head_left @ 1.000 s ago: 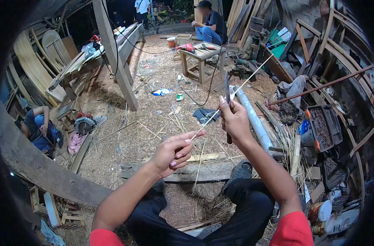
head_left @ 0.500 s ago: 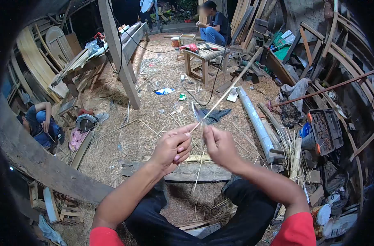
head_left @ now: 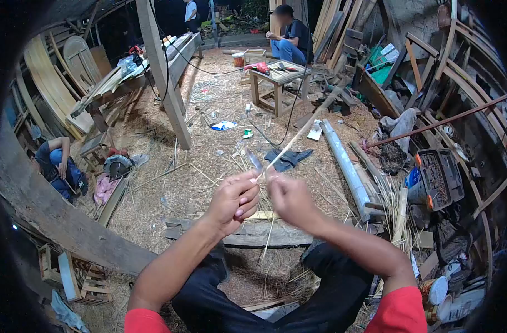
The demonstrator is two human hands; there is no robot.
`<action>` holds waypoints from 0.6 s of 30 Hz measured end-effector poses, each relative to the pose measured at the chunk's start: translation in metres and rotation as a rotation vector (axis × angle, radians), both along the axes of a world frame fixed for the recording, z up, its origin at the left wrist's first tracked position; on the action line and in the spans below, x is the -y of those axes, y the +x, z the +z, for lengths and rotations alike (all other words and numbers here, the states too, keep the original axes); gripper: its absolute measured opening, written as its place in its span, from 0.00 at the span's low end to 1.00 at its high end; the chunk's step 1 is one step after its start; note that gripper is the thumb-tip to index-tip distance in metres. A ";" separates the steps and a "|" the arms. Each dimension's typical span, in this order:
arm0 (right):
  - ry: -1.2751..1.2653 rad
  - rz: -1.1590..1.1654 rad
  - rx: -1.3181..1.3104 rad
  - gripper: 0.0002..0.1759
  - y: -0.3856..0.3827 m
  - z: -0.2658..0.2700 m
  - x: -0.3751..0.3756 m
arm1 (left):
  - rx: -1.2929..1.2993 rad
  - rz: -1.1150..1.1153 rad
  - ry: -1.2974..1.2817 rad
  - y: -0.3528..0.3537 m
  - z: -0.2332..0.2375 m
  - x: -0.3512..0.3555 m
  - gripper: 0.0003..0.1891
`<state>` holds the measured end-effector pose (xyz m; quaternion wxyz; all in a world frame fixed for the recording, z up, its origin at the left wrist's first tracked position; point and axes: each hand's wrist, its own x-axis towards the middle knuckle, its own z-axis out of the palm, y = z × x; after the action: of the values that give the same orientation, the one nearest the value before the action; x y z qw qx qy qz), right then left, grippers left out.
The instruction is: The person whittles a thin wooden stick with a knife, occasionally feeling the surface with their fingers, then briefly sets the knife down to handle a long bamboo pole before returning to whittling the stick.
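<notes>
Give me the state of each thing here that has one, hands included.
Left hand: closed on the strip's near end
Right hand: closed on the knife, blurred
Strip: held up, slanting away
Knife: blade bare, handle hidden
Toolbox: open
Dark cloth: crumpled on the floor
Pipe: lying down
Small table: upright
Red power tool: resting on the table

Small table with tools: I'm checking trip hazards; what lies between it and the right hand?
In the head view, a dark cloth, partly behind the pale strip, and a black cable.
</notes>
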<state>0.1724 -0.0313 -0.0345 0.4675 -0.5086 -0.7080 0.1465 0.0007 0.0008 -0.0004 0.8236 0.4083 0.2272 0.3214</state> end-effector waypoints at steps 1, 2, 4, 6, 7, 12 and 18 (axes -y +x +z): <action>0.058 -0.010 0.005 0.15 0.003 -0.001 -0.003 | -0.002 -0.011 -0.028 -0.001 -0.001 -0.001 0.23; 0.116 -0.024 0.008 0.15 0.007 0.001 -0.009 | 0.021 -0.025 -0.031 -0.001 -0.001 -0.001 0.23; 0.055 -0.115 -0.085 0.17 0.024 0.008 -0.024 | 0.079 -0.041 -0.034 -0.003 0.000 -0.003 0.23; -0.003 -0.191 -0.160 0.18 0.043 0.017 -0.033 | 0.118 -0.096 -0.060 -0.005 0.000 -0.002 0.23; -0.033 -0.232 -0.197 0.18 0.048 0.018 -0.034 | 0.138 -0.127 -0.075 -0.004 0.000 -0.002 0.23; 0.023 -0.020 -0.074 0.16 0.016 0.002 -0.006 | 0.154 -0.131 -0.194 0.000 -0.006 -0.010 0.23; 0.003 -0.100 -0.053 0.14 0.028 -0.004 -0.022 | 0.255 -0.180 -0.216 0.000 -0.010 -0.013 0.19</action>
<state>0.2000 -0.0095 -0.0383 0.4935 -0.5385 -0.6695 0.1351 0.0002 0.0135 -0.0103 0.9103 0.2920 0.1168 0.2691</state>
